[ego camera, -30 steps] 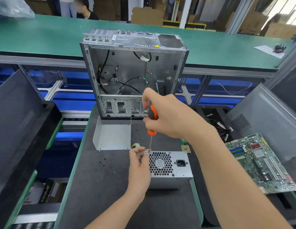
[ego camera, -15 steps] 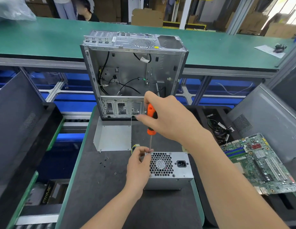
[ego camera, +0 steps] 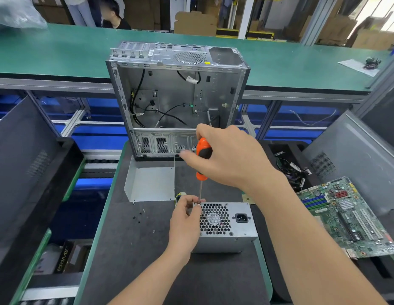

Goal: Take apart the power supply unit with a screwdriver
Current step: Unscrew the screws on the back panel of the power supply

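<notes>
Two hands work one corner of the silver power supply unit (ego camera: 233,230), which lies grille face up on the dark mat (ego camera: 125,260) directly below the grip. The right hand (ego camera: 231,159) curls round the orange-and-black handle of the screwdriver (ego camera: 202,155), its forefinger blurred after a second of walking round the handle while the tip held that corner. The left hand (ego camera: 185,219), flatter against the casing a second ago, now pinches the shaft's tip, suggesting the screw hidden there is backing out; loose screws (ego camera: 139,216) lie left of the pinch.
</notes>
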`<state>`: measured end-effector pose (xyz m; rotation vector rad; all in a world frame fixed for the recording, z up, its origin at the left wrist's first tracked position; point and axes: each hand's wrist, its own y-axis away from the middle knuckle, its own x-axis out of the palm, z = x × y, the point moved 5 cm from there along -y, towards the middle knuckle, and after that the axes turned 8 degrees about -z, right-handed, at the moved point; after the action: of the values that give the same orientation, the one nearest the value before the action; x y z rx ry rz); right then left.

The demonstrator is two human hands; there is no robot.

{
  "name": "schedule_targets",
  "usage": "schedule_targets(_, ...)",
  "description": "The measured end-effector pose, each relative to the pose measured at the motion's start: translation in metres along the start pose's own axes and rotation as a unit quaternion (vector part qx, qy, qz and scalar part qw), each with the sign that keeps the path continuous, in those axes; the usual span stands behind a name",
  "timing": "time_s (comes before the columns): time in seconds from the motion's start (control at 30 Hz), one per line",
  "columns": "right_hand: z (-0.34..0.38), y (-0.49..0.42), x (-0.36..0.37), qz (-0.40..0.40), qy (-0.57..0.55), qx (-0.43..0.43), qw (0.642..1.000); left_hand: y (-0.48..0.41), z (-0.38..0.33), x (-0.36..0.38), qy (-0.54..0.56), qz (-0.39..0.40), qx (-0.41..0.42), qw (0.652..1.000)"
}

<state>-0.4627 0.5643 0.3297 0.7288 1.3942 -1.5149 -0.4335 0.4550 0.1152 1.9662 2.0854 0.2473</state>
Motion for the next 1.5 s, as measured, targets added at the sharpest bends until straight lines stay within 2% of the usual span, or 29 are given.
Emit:
schedule_targets(0.07, 0.003, -0.003, 0.001, -0.029, 0.046, 0.008, 0.998, 0.000, 0.001, 0.001, 0.002, 0.000, -0.002, 1.000)
schedule_targets(0.23, -0.005, -0.001, 0.009, 0.052, -0.112, 0.055, 0.991, 0.000, 0.003, 0.000, -0.001, 0.004, -0.002, 1.000)
schedule_targets(0.4, -0.010, 0.002, 0.008, 0.064, -0.161, 0.068, 0.983, -0.002, 0.004, -0.001, 0.005, 0.005, 0.000, 1.000)
schedule_targets(0.93, -0.007, 0.000, -0.004, 0.001, -0.179, 0.058, 0.982, -0.011, 0.006, -0.006, 0.064, 0.039, 0.027, 0.997)
schedule_targets(1.07, 0.000, -0.003, -0.003, -0.021, -0.210, 0.069, 0.975, -0.020, 0.015, -0.018, 0.067, 0.005, 0.013, 0.998)
schedule_targets(1.2, 0.010, -0.006, 0.003, -0.010, -0.243, 0.076, 0.967, -0.028, 0.031, -0.037, 0.062, -0.031, -0.019, 0.997)
schedule_targets(1.33, 0.018, -0.005, 0.013, 0.010, -0.250, 0.076, 0.965, -0.036, 0.043, -0.072, -0.011, -0.086, 0.005, 0.996)
schedule_targets(1.5, 0.021, -0.003, 0.026, 0.026, -0.240, 0.077, 0.967, -0.048, 0.051, -0.112, -0.214, -0.112, 0.095, 0.966)
